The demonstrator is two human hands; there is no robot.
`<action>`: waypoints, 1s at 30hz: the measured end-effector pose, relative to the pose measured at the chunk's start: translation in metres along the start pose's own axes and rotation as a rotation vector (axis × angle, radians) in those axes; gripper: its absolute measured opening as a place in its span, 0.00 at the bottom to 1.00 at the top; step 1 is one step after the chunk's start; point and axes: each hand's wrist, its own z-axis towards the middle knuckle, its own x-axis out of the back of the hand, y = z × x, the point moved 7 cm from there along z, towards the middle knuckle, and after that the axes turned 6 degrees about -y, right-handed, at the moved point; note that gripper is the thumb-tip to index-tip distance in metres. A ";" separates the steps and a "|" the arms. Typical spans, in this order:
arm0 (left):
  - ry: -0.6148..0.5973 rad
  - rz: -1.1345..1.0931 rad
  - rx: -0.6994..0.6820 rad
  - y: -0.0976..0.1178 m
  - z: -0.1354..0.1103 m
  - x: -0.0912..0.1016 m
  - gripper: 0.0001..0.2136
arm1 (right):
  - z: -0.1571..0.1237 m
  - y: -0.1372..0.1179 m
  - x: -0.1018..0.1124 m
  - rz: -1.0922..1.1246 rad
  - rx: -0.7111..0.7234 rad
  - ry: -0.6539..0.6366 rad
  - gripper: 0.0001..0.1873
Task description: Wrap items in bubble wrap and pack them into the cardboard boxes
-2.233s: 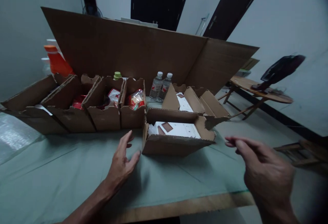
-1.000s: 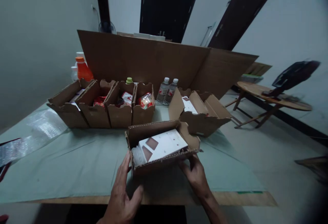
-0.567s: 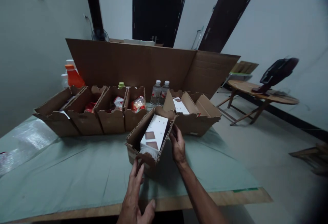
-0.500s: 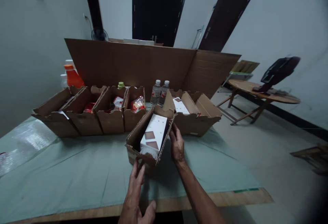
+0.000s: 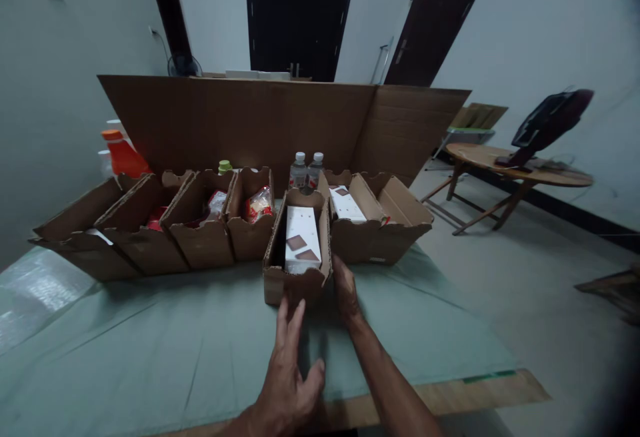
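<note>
Brown cardboard is forming the near bin, standing just ahead of the left hand and carrying a white carton. That hand is resting spread at the bin's front, gripping nothing; the right hand is flanking its side, grip hidden. Uneven pushing could be jamming it into the neighbouring bin beyond the right hand.

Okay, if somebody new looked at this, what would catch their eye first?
Probably the open cardboard bin in the middle, holding a white box with brown squares, with the left hand at its near end and the right hand by its right side. Next, the bright orange bottle at far left, and the wide cardboard panel standing behind the bins.
</note>
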 end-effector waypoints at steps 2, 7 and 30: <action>0.003 -0.028 0.030 -0.001 0.023 -0.002 0.39 | -0.003 0.017 0.009 -0.001 -0.059 0.054 0.35; -0.033 -0.055 0.082 -0.007 0.086 0.000 0.38 | -0.008 0.046 0.025 -0.025 -0.168 0.177 0.33; 0.413 0.485 0.028 -0.078 -0.053 0.142 0.15 | 0.057 -0.117 -0.150 -0.881 0.225 -0.449 0.28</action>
